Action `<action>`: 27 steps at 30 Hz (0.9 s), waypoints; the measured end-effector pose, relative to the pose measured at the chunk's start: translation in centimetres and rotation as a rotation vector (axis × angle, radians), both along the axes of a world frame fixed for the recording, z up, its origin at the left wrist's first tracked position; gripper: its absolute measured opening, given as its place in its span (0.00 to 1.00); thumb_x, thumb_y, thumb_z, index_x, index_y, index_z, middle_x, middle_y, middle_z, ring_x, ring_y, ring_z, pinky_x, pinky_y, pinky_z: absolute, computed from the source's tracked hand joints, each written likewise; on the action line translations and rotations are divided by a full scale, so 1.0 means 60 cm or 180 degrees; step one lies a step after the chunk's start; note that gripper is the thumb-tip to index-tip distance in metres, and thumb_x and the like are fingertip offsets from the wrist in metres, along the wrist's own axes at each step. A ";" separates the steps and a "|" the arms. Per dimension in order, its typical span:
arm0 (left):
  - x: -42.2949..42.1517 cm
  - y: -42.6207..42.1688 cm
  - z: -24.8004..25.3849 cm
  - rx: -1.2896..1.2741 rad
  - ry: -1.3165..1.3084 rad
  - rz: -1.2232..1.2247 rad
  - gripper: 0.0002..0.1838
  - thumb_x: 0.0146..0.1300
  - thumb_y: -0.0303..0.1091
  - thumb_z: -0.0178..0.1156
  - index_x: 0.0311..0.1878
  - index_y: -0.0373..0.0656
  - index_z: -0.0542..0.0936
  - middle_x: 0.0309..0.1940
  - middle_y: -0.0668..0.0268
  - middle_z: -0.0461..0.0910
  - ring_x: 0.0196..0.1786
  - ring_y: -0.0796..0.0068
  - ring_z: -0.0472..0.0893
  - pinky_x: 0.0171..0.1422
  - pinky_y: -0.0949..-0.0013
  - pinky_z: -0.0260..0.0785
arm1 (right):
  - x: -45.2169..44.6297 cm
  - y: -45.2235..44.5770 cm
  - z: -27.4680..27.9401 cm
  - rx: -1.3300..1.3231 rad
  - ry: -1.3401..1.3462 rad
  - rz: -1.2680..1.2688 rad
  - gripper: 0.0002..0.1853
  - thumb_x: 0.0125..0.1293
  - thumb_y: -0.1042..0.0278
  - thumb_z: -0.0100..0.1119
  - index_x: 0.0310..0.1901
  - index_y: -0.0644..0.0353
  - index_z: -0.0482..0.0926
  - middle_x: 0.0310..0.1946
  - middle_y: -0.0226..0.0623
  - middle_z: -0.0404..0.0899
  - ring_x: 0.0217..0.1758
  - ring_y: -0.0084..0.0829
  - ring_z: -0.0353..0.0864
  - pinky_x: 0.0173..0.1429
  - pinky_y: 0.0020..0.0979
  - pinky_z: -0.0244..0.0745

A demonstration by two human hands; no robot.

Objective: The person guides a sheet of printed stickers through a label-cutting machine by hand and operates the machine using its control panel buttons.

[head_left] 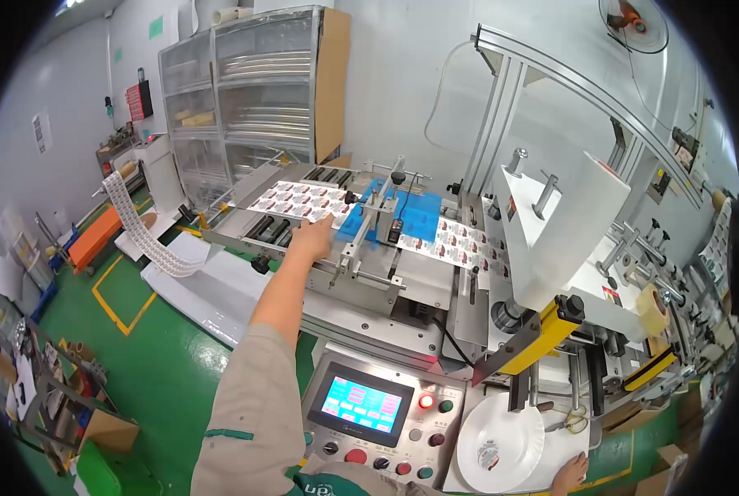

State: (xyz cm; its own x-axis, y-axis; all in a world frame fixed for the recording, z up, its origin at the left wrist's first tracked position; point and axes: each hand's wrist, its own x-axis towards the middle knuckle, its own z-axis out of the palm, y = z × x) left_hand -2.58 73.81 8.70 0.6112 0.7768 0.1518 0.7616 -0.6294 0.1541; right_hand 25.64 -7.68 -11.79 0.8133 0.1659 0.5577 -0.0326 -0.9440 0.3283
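Observation:
My left hand (311, 240) reaches out over the machine bed with fingers extended, touching or just above the near edge of a printed label web (307, 201). The web carries rows of labels and passes under a blue sheet (419, 213) and a clamped sensor bracket (377, 217). Further right, the label web comes out again toward a large white machine housing (572, 227). My right hand (569, 474), partly cut off at the bottom, rests on the edge of a white board with nothing visible in it. Beside it lies a white plate (510, 430) with a small printed label on it.
In front of me is a control panel (423, 434) with a lit touchscreen (363, 405) and several buttons. Scissors (576, 420) lie right of the plate. A yellow bar (543, 337) juts out above it. A label strip (138, 223) hangs at left; a wrapped rack (266, 91) stands behind.

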 end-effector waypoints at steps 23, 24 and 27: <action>-0.002 -0.015 0.013 -0.0047 0.0079 0.0014 0.35 0.50 0.28 0.54 0.65 0.52 0.59 0.61 0.66 0.68 0.60 0.53 0.66 0.59 0.50 0.61 | -0.017 0.013 0.010 -0.0460 -0.0720 0.0604 0.14 0.60 0.64 0.49 0.45 0.59 0.77 0.38 0.39 0.77 0.39 0.38 0.75 0.33 0.38 0.72; 0.000 -0.008 0.003 0.0005 -0.0003 0.0024 0.35 0.50 0.28 0.55 0.65 0.52 0.59 0.60 0.66 0.68 0.60 0.53 0.66 0.59 0.50 0.62 | -0.010 0.005 -0.005 -0.0708 -0.1115 0.0590 0.15 0.58 0.63 0.51 0.46 0.57 0.77 0.38 0.39 0.76 0.39 0.38 0.75 0.32 0.38 0.72; -0.001 0.000 -0.002 0.0041 -0.0043 -0.0028 0.35 0.50 0.33 0.58 0.64 0.52 0.59 0.59 0.66 0.70 0.60 0.52 0.66 0.57 0.49 0.63 | -0.004 0.003 -0.001 -0.0653 -0.1242 0.0701 0.11 0.60 0.61 0.50 0.39 0.53 0.80 0.36 0.36 0.77 0.34 0.38 0.74 0.28 0.40 0.69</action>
State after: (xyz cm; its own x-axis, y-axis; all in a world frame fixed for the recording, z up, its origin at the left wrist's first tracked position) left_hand -2.61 73.81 8.61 0.6157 0.7694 0.1700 0.7540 -0.6380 0.1562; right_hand 25.40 -7.50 -11.84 0.4835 0.4489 0.7515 0.0030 -0.8593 0.5114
